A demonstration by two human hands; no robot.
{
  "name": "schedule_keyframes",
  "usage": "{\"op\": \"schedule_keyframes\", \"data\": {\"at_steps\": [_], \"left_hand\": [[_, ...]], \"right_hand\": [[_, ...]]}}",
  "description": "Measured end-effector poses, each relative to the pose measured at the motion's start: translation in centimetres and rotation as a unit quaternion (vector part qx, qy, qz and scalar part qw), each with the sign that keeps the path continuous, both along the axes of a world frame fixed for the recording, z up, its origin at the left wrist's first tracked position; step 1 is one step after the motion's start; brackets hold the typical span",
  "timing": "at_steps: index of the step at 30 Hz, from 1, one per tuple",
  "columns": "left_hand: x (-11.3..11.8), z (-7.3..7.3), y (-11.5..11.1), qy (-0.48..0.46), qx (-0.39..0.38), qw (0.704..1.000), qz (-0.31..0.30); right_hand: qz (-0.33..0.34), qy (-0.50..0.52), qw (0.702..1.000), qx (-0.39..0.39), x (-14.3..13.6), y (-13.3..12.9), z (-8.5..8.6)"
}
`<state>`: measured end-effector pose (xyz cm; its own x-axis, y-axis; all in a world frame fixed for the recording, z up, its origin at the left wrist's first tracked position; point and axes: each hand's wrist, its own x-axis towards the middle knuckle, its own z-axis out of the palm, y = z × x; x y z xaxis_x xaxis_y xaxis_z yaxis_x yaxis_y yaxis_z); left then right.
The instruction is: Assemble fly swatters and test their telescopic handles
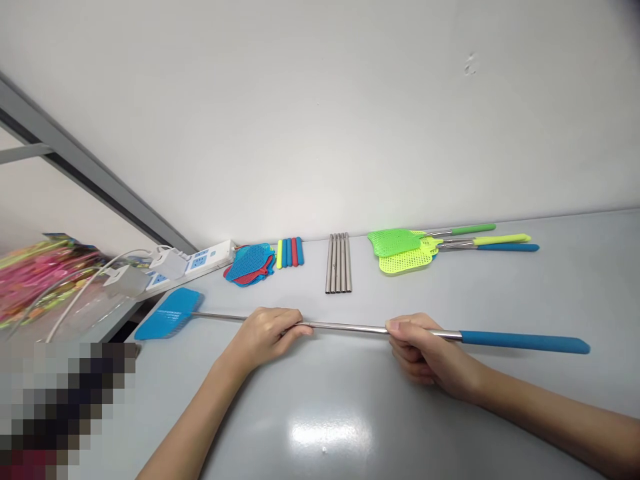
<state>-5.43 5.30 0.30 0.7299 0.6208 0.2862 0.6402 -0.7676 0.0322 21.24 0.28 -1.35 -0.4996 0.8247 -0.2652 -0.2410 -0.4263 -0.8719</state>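
A blue fly swatter (170,315) with a long metal rod and a blue grip lies across the view, its head at the left and its grip at the right. My left hand (270,333) is closed round the rod, nearer the swatter head. Closer to the blue grip, my right hand (425,347) holds the same rod between thumb and curled fingers. The rod is extended and shows bare metal between my hands.
Along the wall on the grey table (390,440) are loose swatter heads (250,263), short coloured grips (290,253), several metal tubes (339,263) and stacked swatters (407,257). Power strips (200,261) with white plugs and cables stand at the left, near colourful packages (45,280).
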Motion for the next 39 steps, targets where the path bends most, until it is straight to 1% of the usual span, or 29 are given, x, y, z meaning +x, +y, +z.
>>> {"op": "schedule_keyframes", "data": {"at_steps": [6, 16, 24, 35, 39], "left_hand": [[-0.6, -0.1, 0.2, 0.001, -0.006, 1.000, 0.013], [-1.0, 0.0, 0.5, 0.005, 0.029, 1.000, 0.008], [-1.4, 0.0, 0.5, 0.011, 0.021, 0.999, 0.024], [-2.3, -0.3, 0.8, 0.003, 0.021, 1.000, 0.021], [-2.3, -0.2, 0.8, 0.004, 0.017, 1.000, 0.023]], "right_hand": [[-0.006, 0.012, 1.000, 0.006, 0.0, 0.1, 0.1], [-0.023, 0.020, 0.999, 0.008, 0.3, 0.4, 0.2], [-0.028, 0.007, 0.999, 0.027, 0.7, 0.7, 0.1], [-0.049, 0.009, 0.998, 0.044, 0.9, 0.8, -0.2], [-0.051, 0.011, 0.997, 0.056, 1.0, 0.7, -0.3]]}}
